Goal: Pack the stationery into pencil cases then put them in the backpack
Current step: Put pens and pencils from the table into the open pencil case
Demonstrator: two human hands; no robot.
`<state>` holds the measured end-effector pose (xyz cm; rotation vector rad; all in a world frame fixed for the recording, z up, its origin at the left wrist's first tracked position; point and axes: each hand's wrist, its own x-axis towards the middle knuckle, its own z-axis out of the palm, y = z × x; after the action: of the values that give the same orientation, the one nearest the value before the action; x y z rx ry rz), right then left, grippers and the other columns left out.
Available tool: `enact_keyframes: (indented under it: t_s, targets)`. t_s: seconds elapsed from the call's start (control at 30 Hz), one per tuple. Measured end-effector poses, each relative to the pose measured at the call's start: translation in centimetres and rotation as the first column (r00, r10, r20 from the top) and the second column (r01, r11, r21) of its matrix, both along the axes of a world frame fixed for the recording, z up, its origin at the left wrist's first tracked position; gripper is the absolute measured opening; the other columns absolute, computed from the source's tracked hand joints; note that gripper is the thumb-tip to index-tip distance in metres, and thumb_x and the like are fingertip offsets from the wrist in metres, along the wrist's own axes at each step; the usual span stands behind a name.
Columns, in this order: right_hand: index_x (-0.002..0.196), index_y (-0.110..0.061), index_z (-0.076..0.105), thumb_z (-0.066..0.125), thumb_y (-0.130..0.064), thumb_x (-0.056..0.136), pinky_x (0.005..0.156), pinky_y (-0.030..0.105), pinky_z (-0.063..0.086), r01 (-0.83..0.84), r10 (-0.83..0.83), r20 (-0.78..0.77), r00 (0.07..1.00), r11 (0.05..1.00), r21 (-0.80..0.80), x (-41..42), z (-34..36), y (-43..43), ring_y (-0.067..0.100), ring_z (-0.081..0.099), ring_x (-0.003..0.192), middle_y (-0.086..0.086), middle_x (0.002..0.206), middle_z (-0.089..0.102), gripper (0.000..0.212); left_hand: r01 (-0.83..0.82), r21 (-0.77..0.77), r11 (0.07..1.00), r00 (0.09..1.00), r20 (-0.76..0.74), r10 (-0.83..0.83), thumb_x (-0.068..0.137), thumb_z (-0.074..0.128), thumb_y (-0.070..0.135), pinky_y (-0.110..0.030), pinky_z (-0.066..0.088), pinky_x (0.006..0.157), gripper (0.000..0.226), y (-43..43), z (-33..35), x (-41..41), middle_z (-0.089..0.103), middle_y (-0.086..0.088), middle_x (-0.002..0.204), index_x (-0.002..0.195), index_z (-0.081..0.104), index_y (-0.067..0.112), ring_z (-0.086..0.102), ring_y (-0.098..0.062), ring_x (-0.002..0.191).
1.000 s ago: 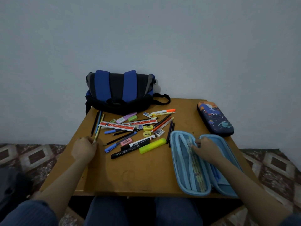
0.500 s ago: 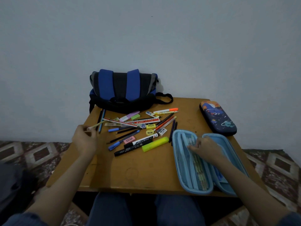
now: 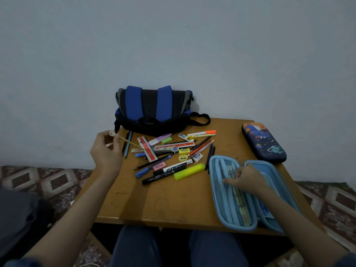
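Wooden table (image 3: 173, 205), patterned floor (image 3: 48, 182), grey wall (image 3: 173, 45).

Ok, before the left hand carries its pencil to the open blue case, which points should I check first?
1. Grip: ok, the left hand pinches the pencil near its capped end.
2. Case open: ok, the light blue pencil case lies with both halves open on the table.
3. Entry free: not ok, the right hand rests on the pencils inside.
4. Room left in the case: cannot tell, that hand covers part of it.
5. Way across: probably ok if the pencil is lifted, because the stationery pile lies between.
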<state>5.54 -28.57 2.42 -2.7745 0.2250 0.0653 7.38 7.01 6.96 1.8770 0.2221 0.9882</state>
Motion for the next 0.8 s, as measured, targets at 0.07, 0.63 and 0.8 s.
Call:
enact_keyframes:
  t_s: [0.07, 0.63, 0.8]
  targets:
    - [0.057, -0.017, 0.044, 0.071, -0.052, 0.070, 0.071, 0.030, 0.046, -0.005, 0.005, -0.017, 1.000, 1.000, 0.010, 0.2, -0.2, -0.1, 0.020, 0.055, 0.090, 0.006, 0.085, 0.049, 0.046, 0.024, -0.022, 0.999, 0.999, 0.044, -0.023, 0.093, 0.054, 0.014, -0.022, 0.051, 0.073, 0.017, -0.7, 0.8, -0.2, 0.060, -0.007, 0.093, 0.104, 0.058, 0.001, 0.055, -0.008, 0.079]
    - [0.065, -0.004, 0.072, 0.068, -0.017, 0.079, 0.074, 0.025, 0.039, -0.039, 0.021, 0.066, 0.998, 0.955, 0.295, 0.3, -1.2, -1.5, 0.012, 0.056, 0.084, 0.006, 0.073, 0.071, 0.020, 0.368, -0.278, 0.887, 0.887, -0.183, -0.425, 0.093, 0.054, 0.011, -0.013, 0.053, 0.060, 0.010, -15.5, -1.4, 0.6, 0.059, -0.002, 0.085, 0.100, 0.051, 0.017, 0.062, -0.008, 0.069]
    - [0.068, -0.004, 0.073, 0.069, -0.015, 0.078, 0.064, 0.032, 0.048, -0.031, 0.011, 0.067, 0.998, 0.953, 0.301, 0.1, -0.9, -1.4, 0.022, 0.063, 0.075, 0.009, 0.077, 0.071, 0.015, 0.407, -0.278, 0.870, 0.803, -0.346, -0.486, 0.093, 0.053, 0.011, -0.025, 0.056, 0.064, 0.008, -18.1, -2.9, 0.8, 0.059, 0.000, 0.081, 0.101, 0.052, 0.013, 0.064, -0.014, 0.071]
